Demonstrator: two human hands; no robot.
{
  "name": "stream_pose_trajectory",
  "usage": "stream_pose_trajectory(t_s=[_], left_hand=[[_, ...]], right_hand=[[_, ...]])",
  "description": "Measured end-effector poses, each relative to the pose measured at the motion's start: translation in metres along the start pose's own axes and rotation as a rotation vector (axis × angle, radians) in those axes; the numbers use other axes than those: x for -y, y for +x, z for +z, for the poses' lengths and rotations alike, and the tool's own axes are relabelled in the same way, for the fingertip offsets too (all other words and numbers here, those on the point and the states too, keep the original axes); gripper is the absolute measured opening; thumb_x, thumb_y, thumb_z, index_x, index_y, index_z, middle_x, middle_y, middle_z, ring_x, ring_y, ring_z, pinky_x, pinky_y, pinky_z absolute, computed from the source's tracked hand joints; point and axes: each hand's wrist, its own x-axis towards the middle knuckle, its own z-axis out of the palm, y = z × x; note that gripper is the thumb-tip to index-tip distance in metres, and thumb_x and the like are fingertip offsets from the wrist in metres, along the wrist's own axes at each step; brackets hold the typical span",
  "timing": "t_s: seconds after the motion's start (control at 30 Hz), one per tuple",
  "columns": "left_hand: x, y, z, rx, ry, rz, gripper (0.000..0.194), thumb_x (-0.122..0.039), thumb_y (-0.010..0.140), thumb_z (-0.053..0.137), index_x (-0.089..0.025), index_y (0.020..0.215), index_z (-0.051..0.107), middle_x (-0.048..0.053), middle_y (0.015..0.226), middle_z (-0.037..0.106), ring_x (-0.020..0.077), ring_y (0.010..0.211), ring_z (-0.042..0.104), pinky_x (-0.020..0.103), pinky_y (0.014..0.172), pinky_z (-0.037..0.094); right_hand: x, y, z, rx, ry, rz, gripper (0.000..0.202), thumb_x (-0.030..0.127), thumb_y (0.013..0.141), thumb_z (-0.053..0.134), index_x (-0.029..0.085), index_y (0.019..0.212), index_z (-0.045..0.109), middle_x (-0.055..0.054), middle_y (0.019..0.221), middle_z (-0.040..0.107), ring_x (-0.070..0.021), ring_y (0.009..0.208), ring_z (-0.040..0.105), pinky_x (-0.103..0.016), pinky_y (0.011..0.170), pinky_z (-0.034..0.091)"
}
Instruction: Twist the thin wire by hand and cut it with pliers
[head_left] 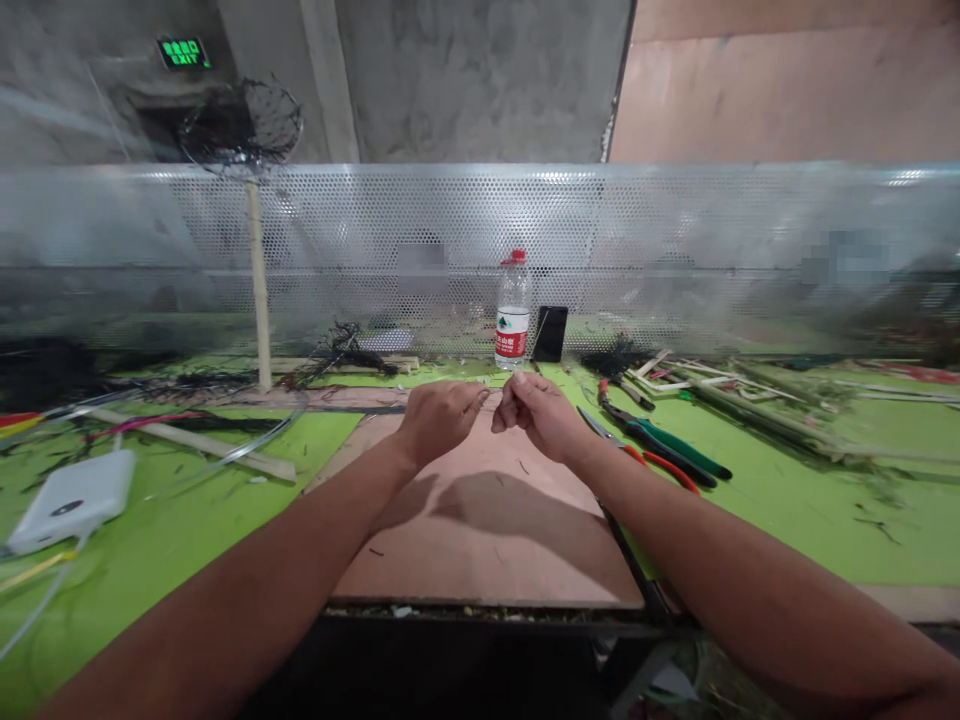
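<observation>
My left hand (444,418) is closed in a pinch above the far part of a wooden board (495,560). Close beside it on the right, my right hand (538,412) is also closed, thumb against the curled fingers. A thin light strand seems to run between the fingertips, too small for me to name. Both hands cast a shadow on the board, where a few dark scraps lie. Right of my right hand are green-handled pliers (675,445) and a tool with orange-red handles (667,470), partly behind my forearm.
A water bottle (513,315) and a dark phone (552,334) stand behind my hands before a perforated metal screen (360,225). Bamboo strips (757,400) lie at right. At left are a white power bank (75,500), a wooden stick (202,445) and an upright pole (259,285).
</observation>
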Motion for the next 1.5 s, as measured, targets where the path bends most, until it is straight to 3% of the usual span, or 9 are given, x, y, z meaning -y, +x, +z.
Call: stream_pose_trajectory(t_s=[0.23, 0.37, 0.53, 0.77, 0.93, 1.03, 1.17, 1.33, 1.5], left_hand=[[-0.006, 0.007, -0.008, 0.014, -0.085, -0.185, 0.035, -0.036, 0.091, 0.038, -0.018, 0.076, 0.064, 0.003, 0.067, 0.064, 0.0134, 0.065, 0.057, 0.024, 0.059, 0.035], [-0.005, 0.010, -0.015, 0.023, -0.225, -0.261, 0.038, -0.037, 0.091, 0.035, -0.017, 0.079, 0.064, 0.003, 0.067, 0.062, 0.0124, 0.064, 0.055, 0.023, 0.058, 0.035], [0.001, 0.011, -0.021, 0.045, -0.320, -0.151, 0.036, -0.036, 0.090, 0.037, -0.016, 0.071, 0.060, 0.002, 0.063, 0.058, 0.0111, 0.060, 0.050, 0.022, 0.057, 0.034], [0.002, 0.006, -0.015, 0.141, -0.175, -0.046, 0.035, -0.036, 0.090, 0.039, -0.017, 0.070, 0.061, 0.002, 0.062, 0.060, 0.0123, 0.060, 0.053, 0.024, 0.058, 0.035], [0.019, -0.003, -0.003, 0.003, -0.002, 0.072, 0.026, -0.033, 0.089, 0.041, -0.018, 0.086, 0.062, 0.004, 0.073, 0.065, 0.0142, 0.068, 0.058, 0.026, 0.063, 0.039], [0.031, -0.003, -0.005, -0.049, 0.136, 0.150, 0.023, -0.029, 0.089, 0.042, -0.017, 0.088, 0.061, 0.005, 0.072, 0.064, 0.0141, 0.068, 0.057, 0.026, 0.063, 0.039], [0.032, 0.002, -0.011, -0.019, 0.221, 0.351, 0.018, -0.019, 0.087, 0.041, -0.018, 0.085, 0.059, 0.001, 0.067, 0.060, 0.0133, 0.063, 0.053, 0.026, 0.058, 0.035], [0.018, 0.005, -0.013, 0.057, 0.196, 0.533, 0.018, -0.016, 0.088, 0.040, -0.017, 0.081, 0.056, 0.000, 0.064, 0.055, 0.0126, 0.062, 0.050, 0.026, 0.056, 0.033], [0.013, 0.006, -0.011, 0.105, 0.170, 0.577, 0.017, -0.016, 0.089, 0.039, -0.016, 0.085, 0.056, 0.001, 0.067, 0.056, 0.0132, 0.065, 0.050, 0.027, 0.058, 0.036]], right_hand=[[0.000, -0.002, -0.008, 0.072, -0.388, -0.151, 0.040, 0.049, 0.087, 0.043, 0.017, 0.066, 0.055, -0.002, 0.065, 0.057, -0.0148, 0.070, 0.059, -0.030, 0.072, 0.044], [-0.004, 0.002, -0.017, 0.130, -0.654, -0.270, 0.032, 0.042, 0.087, 0.045, 0.018, 0.078, 0.064, -0.004, 0.079, 0.063, -0.0158, 0.079, 0.058, -0.031, 0.077, 0.044], [-0.015, 0.007, -0.022, 0.183, -0.771, -0.383, 0.025, 0.029, 0.085, 0.051, 0.024, 0.105, 0.064, -0.006, 0.095, 0.067, -0.0179, 0.088, 0.060, -0.034, 0.083, 0.046], [-0.030, 0.012, -0.027, 0.195, -0.838, -0.448, 0.032, 0.014, 0.080, 0.051, 0.024, 0.108, 0.063, -0.008, 0.115, 0.061, -0.0204, 0.106, 0.055, -0.040, 0.093, 0.042], [-0.020, 0.011, -0.026, 0.272, -0.764, -0.348, 0.046, 0.003, 0.071, 0.047, 0.026, 0.107, 0.065, -0.004, 0.121, 0.057, -0.0200, 0.118, 0.047, -0.041, 0.101, 0.035], [-0.015, 0.008, -0.024, 0.039, -0.752, -0.290, 0.032, 0.007, 0.070, 0.049, 0.022, 0.089, 0.071, -0.006, 0.107, 0.064, -0.0195, 0.103, 0.056, -0.037, 0.093, 0.042], [-0.007, 0.005, -0.016, -0.231, -0.616, -0.206, 0.021, 0.022, 0.078, 0.051, 0.018, 0.090, 0.067, -0.003, 0.074, 0.064, -0.0111, 0.057, 0.056, -0.026, 0.056, 0.047], [0.006, 0.002, -0.008, -0.243, -0.488, -0.015, 0.034, 0.043, 0.083, 0.047, 0.016, 0.095, 0.062, 0.001, 0.059, 0.059, -0.0062, 0.033, 0.042, -0.019, 0.032, 0.031], [0.008, 0.003, -0.006, -0.280, -0.451, 0.003, 0.032, 0.042, 0.083, 0.050, 0.017, 0.100, 0.060, -0.001, 0.070, 0.064, -0.0033, 0.031, 0.039, -0.018, 0.030, 0.029]])
